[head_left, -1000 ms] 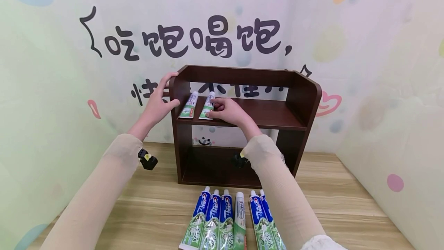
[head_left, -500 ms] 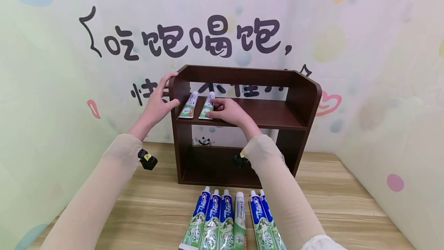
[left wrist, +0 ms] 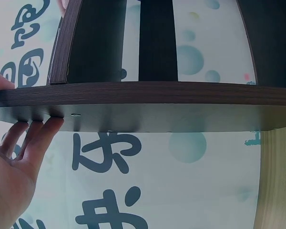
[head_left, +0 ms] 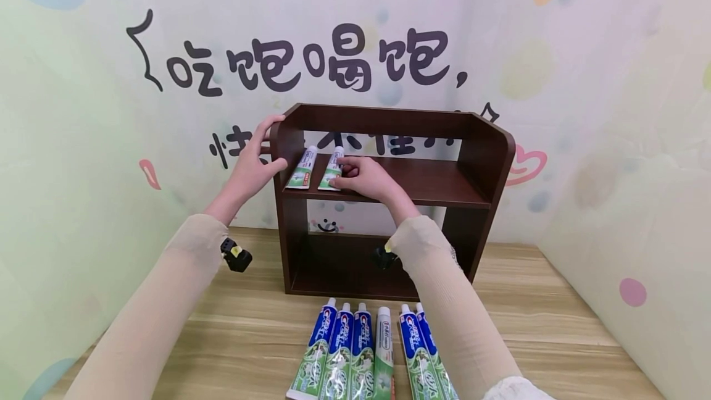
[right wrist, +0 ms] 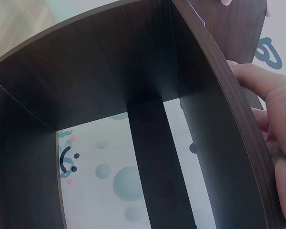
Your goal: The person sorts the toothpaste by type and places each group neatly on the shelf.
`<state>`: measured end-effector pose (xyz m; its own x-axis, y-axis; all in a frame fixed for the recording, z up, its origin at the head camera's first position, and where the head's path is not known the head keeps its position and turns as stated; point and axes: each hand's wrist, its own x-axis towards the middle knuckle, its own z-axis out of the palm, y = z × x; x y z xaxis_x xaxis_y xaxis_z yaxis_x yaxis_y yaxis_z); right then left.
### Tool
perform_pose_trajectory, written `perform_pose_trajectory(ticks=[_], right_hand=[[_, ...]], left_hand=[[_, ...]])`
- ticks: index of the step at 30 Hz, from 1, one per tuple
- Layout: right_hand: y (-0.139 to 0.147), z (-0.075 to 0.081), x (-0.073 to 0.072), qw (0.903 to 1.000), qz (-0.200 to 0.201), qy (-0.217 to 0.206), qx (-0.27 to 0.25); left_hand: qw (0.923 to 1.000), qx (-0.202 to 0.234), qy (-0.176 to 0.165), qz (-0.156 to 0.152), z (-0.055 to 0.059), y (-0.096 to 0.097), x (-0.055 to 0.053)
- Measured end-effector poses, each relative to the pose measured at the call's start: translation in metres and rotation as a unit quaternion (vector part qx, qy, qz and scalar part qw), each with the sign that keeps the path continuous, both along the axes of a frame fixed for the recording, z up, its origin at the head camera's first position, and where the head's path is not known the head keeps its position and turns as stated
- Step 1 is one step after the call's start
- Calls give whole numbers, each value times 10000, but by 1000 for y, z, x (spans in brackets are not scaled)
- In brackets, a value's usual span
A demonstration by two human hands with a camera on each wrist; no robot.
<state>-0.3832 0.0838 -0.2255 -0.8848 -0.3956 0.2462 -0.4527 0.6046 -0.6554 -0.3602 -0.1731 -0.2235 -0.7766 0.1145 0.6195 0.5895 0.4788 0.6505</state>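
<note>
In the head view, a small dark brown two-tier shelf (head_left: 389, 119) stands on the wooden table. My left hand (head_left: 255, 156) grips its left side panel, fingertips against the outer face and thumb at the front edge; the left wrist view shows these fingers (left wrist: 43, 136) on the panel. On the upper tier two white-and-green toothpaste tubes lean back, caps up. The left tube (head_left: 303, 168) stands by the side panel. My right hand (head_left: 369, 178) pinches the right tube (head_left: 330, 173) along its right edge. In the right wrist view that tube is hidden behind the board.
In front of the shelf, several blue-and-green toothpaste tubes (head_left: 337, 350) lie in a row on the table (head_left: 239, 326), caps toward the shelf. A white-and-green tube (head_left: 384, 350) lies among them. My right forearm partly covers the rightmost tube. A printed wall (head_left: 583, 110) stands close behind.
</note>
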Motion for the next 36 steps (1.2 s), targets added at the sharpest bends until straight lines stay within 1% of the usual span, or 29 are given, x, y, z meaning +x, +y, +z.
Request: perform_pose_trajectory(ticks=[9,13,20,23,30,36], right_hand=[[-1,0,-1,10000,-7,15,54],[-1,0,-1,9999,4,110,83],[1,-1,0,9992,73,358,-170],[2,-1,1,9986,44,447,-283],[5,1,10,9962,-16,672,-549],[11,2,24,9926,142,989,-696]], left_hand=[[10000,26,20,-19,0,-1,0],[10000,28,14,-10,0,-2,1],[10000,3,-44,-53,1,0,2],[10000,5,-28,-40,1,0,2],[10000,-17,-29,-26,-1,0,1],[10000,-9,11,15,-1,-1,1]])
